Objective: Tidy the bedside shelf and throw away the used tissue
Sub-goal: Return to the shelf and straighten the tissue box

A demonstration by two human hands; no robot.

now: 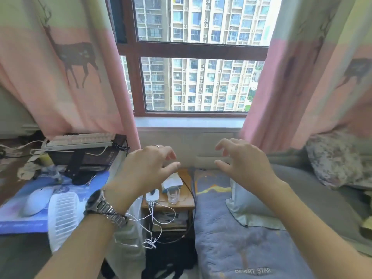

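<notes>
1. Both hands empty, fingers spread, held above the small wooden bedside shelf [186, 203].
2. White crumpled tissue [172, 181] lies on the shelf top, directly below the left hand [147, 168]; right hand [245, 164] farther off.

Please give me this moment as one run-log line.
left hand: open, empty | right hand: open, empty | both raised above bedside shelf | glass, tissue untouched
</notes>
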